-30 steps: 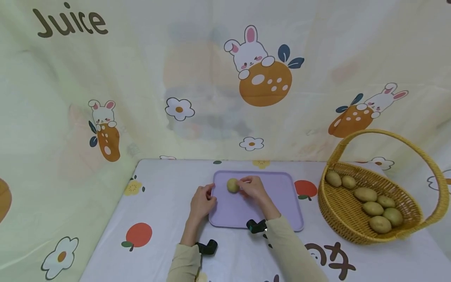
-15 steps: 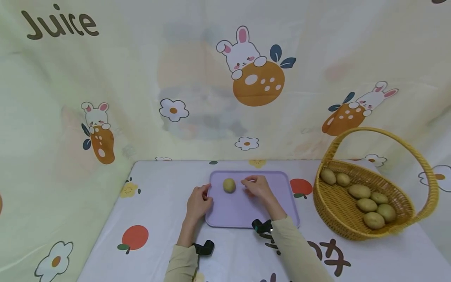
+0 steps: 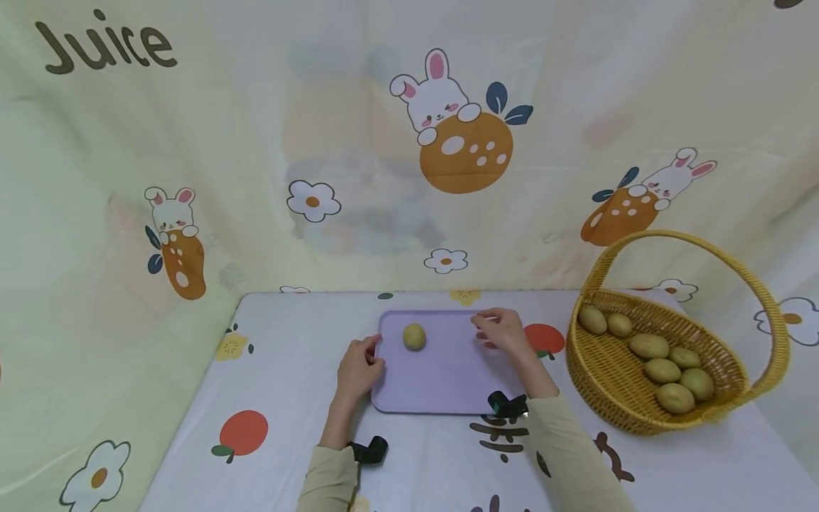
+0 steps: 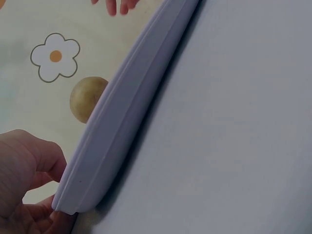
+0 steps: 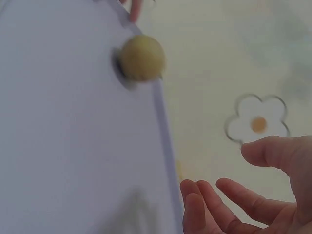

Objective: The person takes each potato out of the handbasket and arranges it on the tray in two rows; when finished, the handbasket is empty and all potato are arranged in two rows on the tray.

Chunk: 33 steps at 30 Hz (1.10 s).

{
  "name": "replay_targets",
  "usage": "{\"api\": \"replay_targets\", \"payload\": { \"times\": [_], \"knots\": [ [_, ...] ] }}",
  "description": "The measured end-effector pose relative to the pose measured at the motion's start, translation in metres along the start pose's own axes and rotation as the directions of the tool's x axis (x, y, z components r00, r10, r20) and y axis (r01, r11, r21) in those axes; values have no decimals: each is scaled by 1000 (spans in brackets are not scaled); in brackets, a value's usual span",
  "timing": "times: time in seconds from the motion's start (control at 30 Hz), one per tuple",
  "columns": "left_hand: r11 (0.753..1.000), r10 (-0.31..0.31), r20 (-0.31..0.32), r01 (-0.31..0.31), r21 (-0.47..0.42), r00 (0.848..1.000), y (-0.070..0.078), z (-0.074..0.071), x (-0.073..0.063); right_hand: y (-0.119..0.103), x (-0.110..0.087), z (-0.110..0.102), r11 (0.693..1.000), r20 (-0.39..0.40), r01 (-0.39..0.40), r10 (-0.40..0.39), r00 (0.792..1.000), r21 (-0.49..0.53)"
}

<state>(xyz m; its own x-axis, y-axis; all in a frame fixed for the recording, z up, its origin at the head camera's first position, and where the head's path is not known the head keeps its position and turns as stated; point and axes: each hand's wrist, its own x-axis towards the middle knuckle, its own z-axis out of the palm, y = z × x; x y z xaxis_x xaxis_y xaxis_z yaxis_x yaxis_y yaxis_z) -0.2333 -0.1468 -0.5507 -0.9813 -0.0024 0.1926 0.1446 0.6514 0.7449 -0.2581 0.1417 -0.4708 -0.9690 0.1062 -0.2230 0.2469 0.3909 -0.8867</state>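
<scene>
A purple tray (image 3: 448, 384) lies on the table with one potato (image 3: 414, 337) resting at its upper left. My left hand (image 3: 360, 368) grips the tray's left rim; in the left wrist view its fingers (image 4: 51, 158) are bent at the tray's edge. My right hand (image 3: 502, 333) is over the tray's upper right part, apart from the potato and holding nothing. Its thumb (image 5: 268, 151) and fingers are spread in the right wrist view. To the right stands a yellow wicker basket (image 3: 595, 398) holding several potatoes (image 3: 649, 346).
The basket's tall arched handle (image 3: 704, 242) rises at the right side of the table. A printed cloth (image 3: 256, 370) covers the table, and a printed curtain (image 3: 358, 121) hangs right behind it. Black cameras (image 3: 371, 450) are strapped at both wrists.
My right hand has let go of the potato and moved right, leaving it on the tray. My left hand stays at the tray's left rim. The head view has shifted slightly.
</scene>
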Motion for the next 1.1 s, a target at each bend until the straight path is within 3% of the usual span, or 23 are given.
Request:
{"api": "replay_targets", "payload": {
  "times": [0.53, 0.8, 0.93, 1.1],
  "knots": [
    [1000, 3, -15, -3, -11, 1000, -1, -3, 0, 3, 2, -78, 1000, -41, -9, 10, 999, 29],
    [1000, 6, -8, -6, -4, 1000, -3, 0, 1, 17, 3, -115, 999, -55, 44, -42, 998, 30],
    [1000, 14, -5, -14, -3, 1000, -2, -1, 1, 23, 3, -135, 994, -82, 47, -40, 996, 93],
    [1000, 15, -1, -15, -6, 1000, -1, 0, 1, 38, 3, -158, 973, -115, 116, -94, 989, 198]
  ]
}}
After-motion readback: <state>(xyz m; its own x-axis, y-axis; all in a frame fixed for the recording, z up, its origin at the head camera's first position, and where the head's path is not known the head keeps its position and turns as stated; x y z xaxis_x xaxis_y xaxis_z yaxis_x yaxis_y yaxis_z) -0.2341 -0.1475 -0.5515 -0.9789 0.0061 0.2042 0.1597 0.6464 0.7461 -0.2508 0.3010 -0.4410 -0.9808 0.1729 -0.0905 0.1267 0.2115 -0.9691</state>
